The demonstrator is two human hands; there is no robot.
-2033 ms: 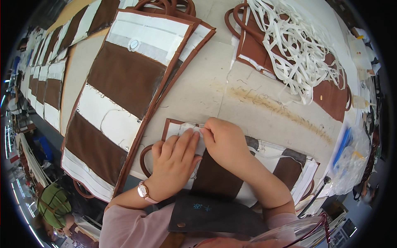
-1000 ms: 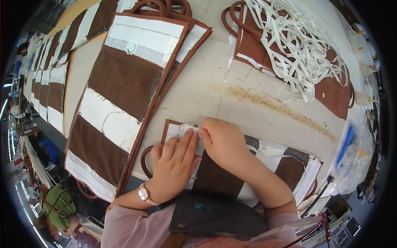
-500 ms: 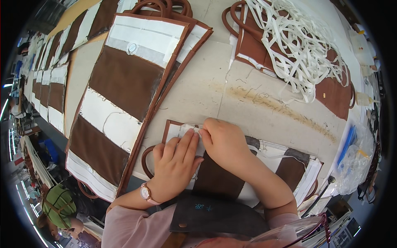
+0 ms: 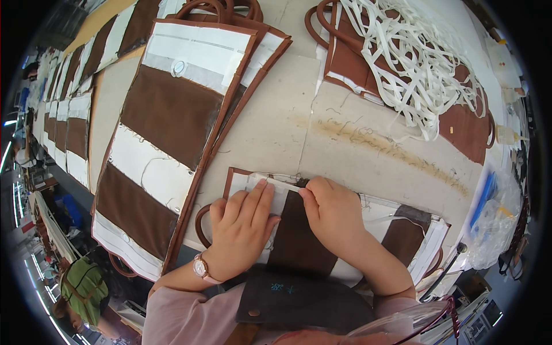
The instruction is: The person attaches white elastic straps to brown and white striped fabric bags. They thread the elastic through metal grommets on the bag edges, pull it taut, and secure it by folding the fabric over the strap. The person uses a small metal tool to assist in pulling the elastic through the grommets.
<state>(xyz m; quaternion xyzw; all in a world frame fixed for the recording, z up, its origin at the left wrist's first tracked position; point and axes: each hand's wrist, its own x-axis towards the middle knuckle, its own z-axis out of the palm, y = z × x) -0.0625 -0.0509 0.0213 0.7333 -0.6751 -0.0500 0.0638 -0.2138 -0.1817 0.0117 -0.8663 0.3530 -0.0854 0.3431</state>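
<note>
Brown-and-white striped panel (image 4: pixel 305 236) lies across the near side of the table (image 4: pixel 261 129), the left hand (image 4: pixel 241 221) flat on its left end, fingers extended and nearly together. Right thumb and forefinger pinch its far edge, the rest of the right hand (image 4: pixel 333 213) curled (just what the fingertips grip is partly hidden). Larger striped panels (image 4: pixel 169 112) lie stacked to the left; white tape (image 4: pixel 411 75) heaps far right.

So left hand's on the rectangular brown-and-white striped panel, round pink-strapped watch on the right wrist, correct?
No: the head view shows the pink-strapped watch on the left wrist; the left hand does rest on the striped panel.
</note>
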